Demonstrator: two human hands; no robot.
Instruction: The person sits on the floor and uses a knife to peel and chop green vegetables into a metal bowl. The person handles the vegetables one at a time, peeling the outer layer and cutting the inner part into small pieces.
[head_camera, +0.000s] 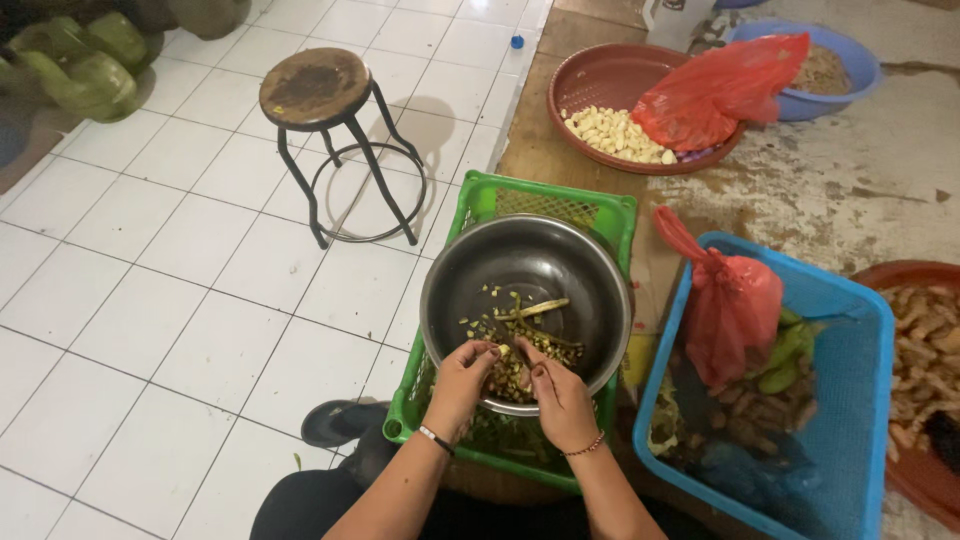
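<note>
Both hands are pinching one small pod piece between them over the bowl: left hand and right hand are meeting fingertip to fingertip. A long bean is lying crosswise just beyond them, nearer the right hand.

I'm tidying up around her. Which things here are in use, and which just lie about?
In use: left hand, right hand, steel bowl, bean pods, green crate.

Lying about: stool, garlic basin, red bags, blue basket.
</note>
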